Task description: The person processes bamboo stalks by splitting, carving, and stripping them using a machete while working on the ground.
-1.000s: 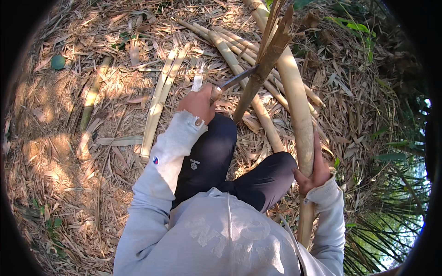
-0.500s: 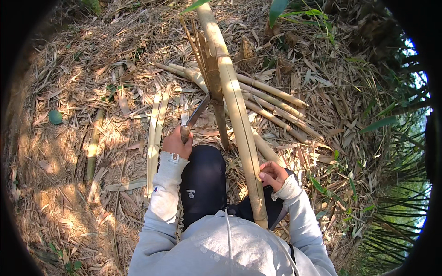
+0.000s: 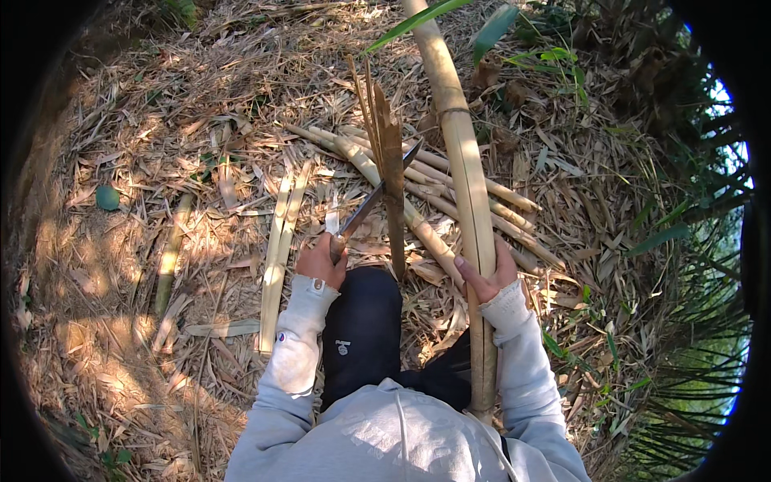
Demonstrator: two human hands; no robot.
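My left hand [image 3: 320,259] is closed round the handle of a long-bladed knife [image 3: 365,210]. Its blade slants up to the right, passing behind an upright splintered bamboo stake [image 3: 392,185]. My right hand [image 3: 492,275] grips a long, pale bamboo pole [image 3: 467,173], thumb on the near side and fingers hidden behind it. A dark lengthwise split runs along the pole. Its lower end lies by my body, and its far end leaves the top of the view. Behind the stake and pole, several cut bamboo lengths [image 3: 514,215] lie on the ground.
Two split bamboo strips [image 3: 281,249] lie left of my left hand, and a short bamboo piece [image 3: 170,255] lies farther left. Dry leaf litter [image 3: 112,321] covers the ground. Green leaves [image 3: 418,24] hang across the pole at the top; palm fronds [image 3: 683,402] stand at the right.
The pole has swung right, away from the stake. My right hand has moved up along it and wrapped round it. The knife blade now reaches past the stake.
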